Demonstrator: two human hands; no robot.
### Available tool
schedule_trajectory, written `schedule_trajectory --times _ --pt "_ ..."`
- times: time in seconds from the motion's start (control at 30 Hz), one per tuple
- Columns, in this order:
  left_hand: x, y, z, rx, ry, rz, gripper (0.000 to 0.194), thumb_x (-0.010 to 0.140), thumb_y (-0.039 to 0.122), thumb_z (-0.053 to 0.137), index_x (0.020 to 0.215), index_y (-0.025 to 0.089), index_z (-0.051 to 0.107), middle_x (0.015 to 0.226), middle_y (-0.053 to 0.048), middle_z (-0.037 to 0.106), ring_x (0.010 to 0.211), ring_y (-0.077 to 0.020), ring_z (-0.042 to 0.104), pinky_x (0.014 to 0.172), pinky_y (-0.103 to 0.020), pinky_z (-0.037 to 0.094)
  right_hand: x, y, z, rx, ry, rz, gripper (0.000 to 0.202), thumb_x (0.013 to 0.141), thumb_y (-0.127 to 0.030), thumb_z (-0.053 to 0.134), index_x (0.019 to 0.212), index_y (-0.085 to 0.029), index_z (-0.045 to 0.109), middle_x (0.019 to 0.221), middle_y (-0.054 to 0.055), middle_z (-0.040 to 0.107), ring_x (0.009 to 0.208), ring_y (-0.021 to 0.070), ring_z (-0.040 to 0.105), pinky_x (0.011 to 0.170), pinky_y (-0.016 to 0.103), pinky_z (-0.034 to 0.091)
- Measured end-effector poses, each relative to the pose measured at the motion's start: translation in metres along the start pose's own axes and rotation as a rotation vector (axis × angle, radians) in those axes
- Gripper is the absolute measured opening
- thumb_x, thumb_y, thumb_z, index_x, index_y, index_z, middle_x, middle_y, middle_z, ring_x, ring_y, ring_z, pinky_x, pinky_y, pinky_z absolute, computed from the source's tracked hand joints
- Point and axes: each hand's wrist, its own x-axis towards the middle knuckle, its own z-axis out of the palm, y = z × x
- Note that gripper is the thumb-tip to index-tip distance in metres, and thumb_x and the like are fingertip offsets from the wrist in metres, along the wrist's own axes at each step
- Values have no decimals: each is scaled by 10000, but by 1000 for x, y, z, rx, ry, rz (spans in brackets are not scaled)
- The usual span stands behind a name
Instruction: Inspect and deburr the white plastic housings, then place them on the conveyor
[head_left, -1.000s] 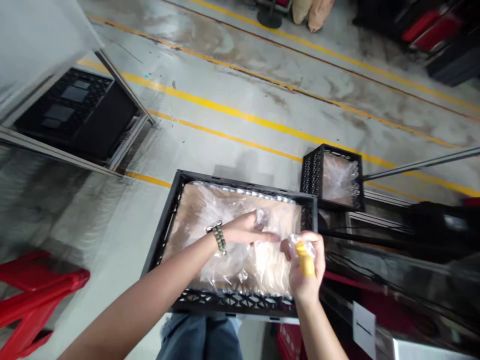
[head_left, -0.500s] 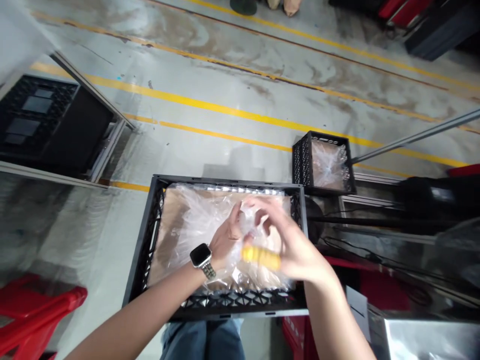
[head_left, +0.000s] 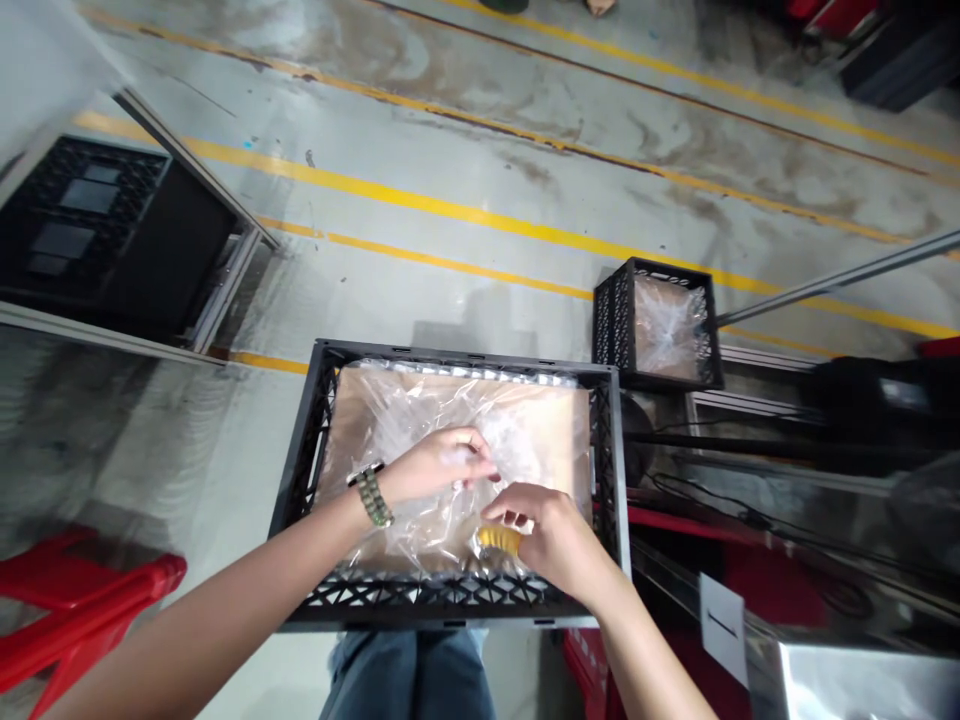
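A black crate (head_left: 450, 615) stands in front of me, with brown cardboard (head_left: 559, 410) and clear plastic film (head_left: 420, 400) inside it. Over the middle of the film is my left hand (head_left: 442, 462), its fingers curled and pinched together; what they grip, if anything, is too small to name. My right hand (head_left: 544, 525), just to its right and lower, has its fingers bent round a yellow roll (head_left: 500, 540) close above the film.
A smaller black crate (head_left: 667, 325) with film and cardboard stands at the right. Red stools (head_left: 90, 600) are at lower left, a black crate in a metal frame (head_left: 82, 220) at upper left. A metal box (head_left: 862, 680) is at lower right.
My left hand has turned and its fingers have closed more. My right hand has come down and left with the yellow roll. The film under them lies flatter, and the view has shifted slightly.
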Motion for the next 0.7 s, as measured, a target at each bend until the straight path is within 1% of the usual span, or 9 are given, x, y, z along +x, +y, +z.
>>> schedule_trajectory --times 0.07,0.13,0.2,0.27,0.37,0.43,0.5,0.6,0.7 --pt "-6 1 0 129 52 60 134 998 210 521 897 207 609 828 -11 744 722 -152 686 638 -265 512 9 0 -12 -55 -32 -34 152 873 -309 774 1021 -273 767 1001 38 777 879 202 710 799 345 579" --pt "-10 3 2 275 108 131 231 968 105 487 834 220 636 783 -2 702 758 -170 647 660 -289 464 33 1 -25 -34 57 -79 274 939 -323 692 1209 -282 713 1223 53 742 1131 218 682 997 389 536" --pt "-8 2 6 392 162 210 274 952 77 482 791 229 644 804 -1 690 755 -174 610 659 -302 429 66 6 -36 -48 42 -91 274 1008 -329 567 1244 -282 698 1301 45 714 1249 220 634 1091 420 475" --pt "-4 -2 13 465 235 279 257 956 105 505 780 235 640 874 5 702 737 -161 590 662 -303 428 97 16 -42 -92 -62 -35 239 994 -374 575 971 -250 777 1019 36 787 1054 237 711 964 401 543" --pt "0 -14 26 519 455 298 188 979 186 517 822 219 615 1087 -42 688 730 -148 577 663 -308 457 120 33 -43 -117 -106 24 386 889 -455 719 585 -218 696 548 1 651 687 209 679 690 328 563" --pt "0 -21 35 533 618 279 168 983 258 539 833 204 592 1153 -97 632 763 -163 579 649 -316 479 115 39 -40 -97 -91 7 392 867 -505 732 603 -217 712 554 -10 640 646 184 646 630 303 543" --pt "-2 -27 42 549 710 294 207 967 309 576 786 209 578 1073 -98 599 834 -197 581 710 -343 525 101 40 -34 -71 -42 -24 358 888 -542 691 735 -227 768 715 2 702 704 176 653 645 304 542" --pt "-5 -29 43 589 724 355 258 927 335 649 701 228 587 920 -54 569 913 -231 541 990 -473 515 78 37 -26 -60 127 -68 264 908 -489 680 894 -247 785 889 29 684 823 187 643 724 333 533" --pt "-11 -31 38 633 668 362 222 903 354 697 720 239 645 892 -37 574 901 -224 506 1109 -528 438 59 38 -19 -206 339 -114 122 904 -355 700 870 -243 734 829 18 602 803 190 579 732 336 486"
